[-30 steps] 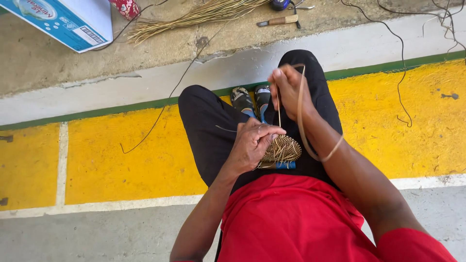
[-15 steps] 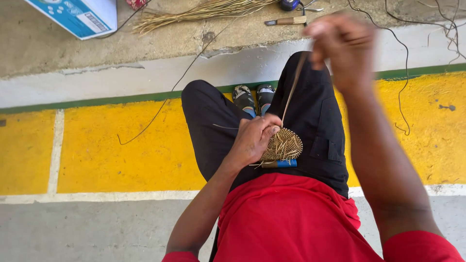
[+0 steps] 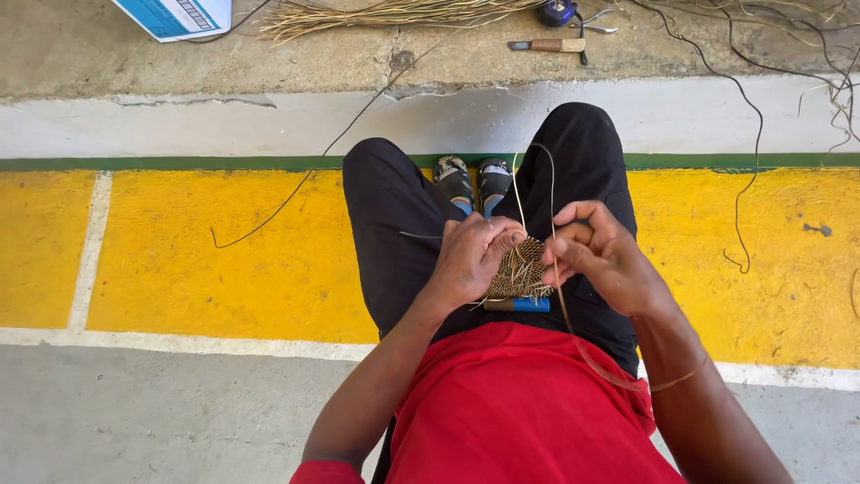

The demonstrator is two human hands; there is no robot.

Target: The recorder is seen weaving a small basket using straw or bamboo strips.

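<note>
Woven disc (image 3: 520, 269) of straw-coloured fibre, resting on the lap over black trousers (image 3: 403, 233), with a blue-handled tool (image 3: 518, 305) lying just below it. Left hand (image 3: 470, 260) curled closed over the disc's near edge; right hand (image 3: 602, 255), raised high with the strand (image 3: 548, 206) pulled taut half a second ago, now back down beside the disc, fingers pinched shut on that strand, loop slack again. Seemingly one stitch drawn through and tightened, next pass at the rim being set up.

Left hand (image 3: 470, 260) and right hand (image 3: 602, 255) pinch a small woven disc (image 3: 520, 269) over the lap.
</note>
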